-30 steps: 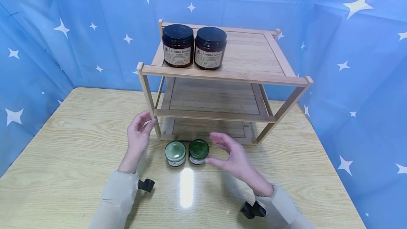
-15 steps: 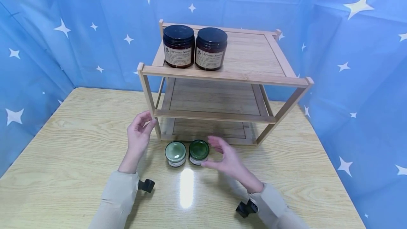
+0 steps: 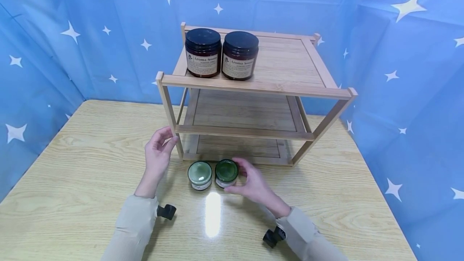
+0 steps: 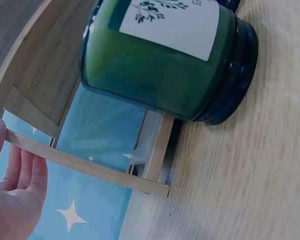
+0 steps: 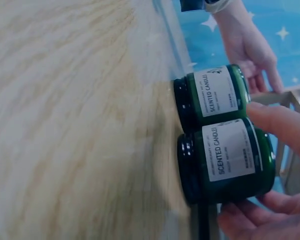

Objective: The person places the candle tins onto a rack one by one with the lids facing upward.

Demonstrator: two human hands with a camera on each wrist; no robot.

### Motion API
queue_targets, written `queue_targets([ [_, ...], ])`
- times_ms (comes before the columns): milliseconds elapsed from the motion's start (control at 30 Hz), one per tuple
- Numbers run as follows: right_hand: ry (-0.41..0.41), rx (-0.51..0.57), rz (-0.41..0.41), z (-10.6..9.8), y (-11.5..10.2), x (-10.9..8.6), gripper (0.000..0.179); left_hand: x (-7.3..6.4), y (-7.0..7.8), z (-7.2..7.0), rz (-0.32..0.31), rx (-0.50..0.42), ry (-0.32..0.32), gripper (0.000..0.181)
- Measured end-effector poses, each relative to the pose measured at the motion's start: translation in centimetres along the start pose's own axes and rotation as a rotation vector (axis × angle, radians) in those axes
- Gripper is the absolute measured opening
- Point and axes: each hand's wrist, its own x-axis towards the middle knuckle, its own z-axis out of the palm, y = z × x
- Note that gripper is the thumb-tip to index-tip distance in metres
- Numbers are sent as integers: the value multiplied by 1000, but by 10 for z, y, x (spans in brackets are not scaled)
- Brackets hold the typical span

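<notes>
Two green scented candle jars stand lid-down on the table, side by side in front of the wooden rack (image 3: 253,85). My right hand (image 3: 252,183) curls round the right, darker candle jar (image 3: 226,170), thumb on the near side and fingers on the far side. In the right wrist view the thumb and fingers lie at the sides of this candle jar (image 5: 232,155). The paler candle jar (image 3: 200,173) stands just left of it and looms large in the left wrist view. My left hand (image 3: 157,150) grips the rack's front left post (image 4: 90,167) between thumb and fingers.
Two dark jars, the left one (image 3: 203,53) and the right one (image 3: 240,55), stand at the left of the rack's top shelf. A middle shelf (image 3: 246,110) and a bottom shelf (image 3: 237,146) lie beneath. A blue star-patterned curtain (image 3: 108,51) surrounds the table (image 3: 90,164).
My right hand has moved left, from beside the darker candle jar to round it. The left hand stays at the rack's post, and both candle jars keep their places.
</notes>
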Motion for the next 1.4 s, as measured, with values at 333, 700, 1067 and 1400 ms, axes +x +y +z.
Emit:
queue_targets([
  [333, 38, -31, 36, 9, 5, 4, 77, 0, 0, -1, 1, -2, -3, 27],
  [700, 93, -5, 44, 14, 7, 7, 69, 1, -2, -1, 18, -20, -10, 33],
  [1067, 114, 31, 27, 13, 9, 4, 67, 1, -2, 0, 41, -11, -20, 32],
  [1400, 133, 55, 10, 3, 0, 1, 65, 0, -1, -1, 33, 1, -12, 36],
])
